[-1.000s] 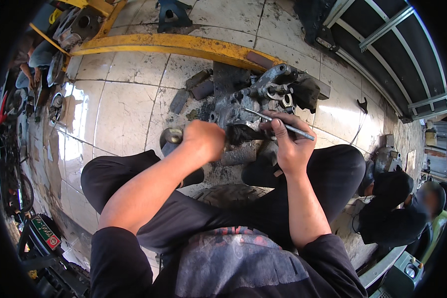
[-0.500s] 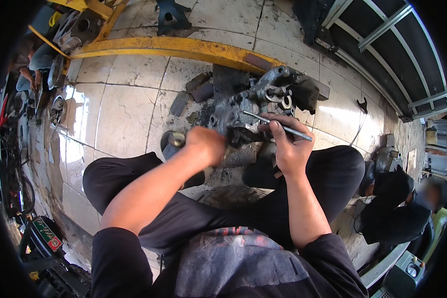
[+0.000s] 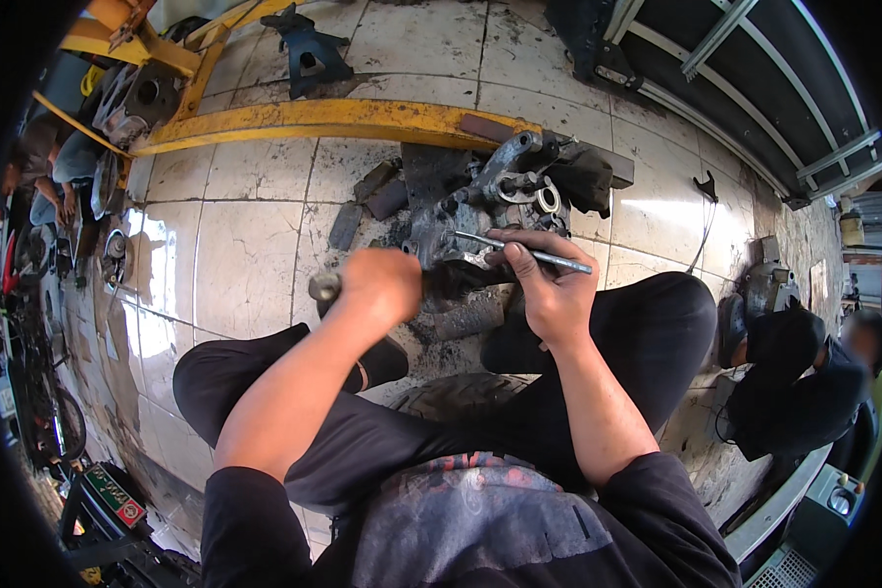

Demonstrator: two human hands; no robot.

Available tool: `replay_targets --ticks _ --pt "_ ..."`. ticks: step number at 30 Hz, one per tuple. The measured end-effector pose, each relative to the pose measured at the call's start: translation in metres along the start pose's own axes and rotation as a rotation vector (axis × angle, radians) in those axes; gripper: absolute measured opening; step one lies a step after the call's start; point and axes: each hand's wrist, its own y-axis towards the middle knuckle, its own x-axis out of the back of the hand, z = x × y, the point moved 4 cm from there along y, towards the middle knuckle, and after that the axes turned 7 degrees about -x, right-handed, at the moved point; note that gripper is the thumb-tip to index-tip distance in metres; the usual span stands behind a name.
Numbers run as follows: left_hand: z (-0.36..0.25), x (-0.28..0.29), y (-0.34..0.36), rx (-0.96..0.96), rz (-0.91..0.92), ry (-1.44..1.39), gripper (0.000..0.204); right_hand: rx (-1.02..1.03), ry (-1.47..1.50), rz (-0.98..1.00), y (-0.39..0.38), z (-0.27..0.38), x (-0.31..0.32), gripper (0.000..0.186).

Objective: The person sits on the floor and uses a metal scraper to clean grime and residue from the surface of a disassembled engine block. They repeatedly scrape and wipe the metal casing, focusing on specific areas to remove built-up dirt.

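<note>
Lying on grimy, pale floor tiles (image 3: 250, 250), just ahead of the feet, here's the metal casting (image 3: 472, 211): grey, lumpy, smeared dark, with round bores and stubby lugs! A yellow beam (image 3: 343, 116) runs behind it. Now the grip: the right hand (image 3: 557, 286) pinches a slim, smooth metal rod (image 3: 568, 263) between thumb and fingers, slanting its tip onto the casting, contact hard to confirm. The left hand (image 3: 380, 291), a closed fist, wraps a tool (image 3: 324, 286) whose rounded, dull end juts out leftward.
</note>
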Motion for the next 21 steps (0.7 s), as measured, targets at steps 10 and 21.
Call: replay_targets --ticks 10,21 --pt "-0.002 0.001 0.006 -0.010 -0.018 0.112 0.024 0.005 -0.023 -0.005 -0.001 0.001 0.002 0.014" --pt "0.005 0.017 -0.002 0.017 -0.050 0.016 0.031 0.003 -0.004 -0.001 0.001 0.005 0.002 0.014"
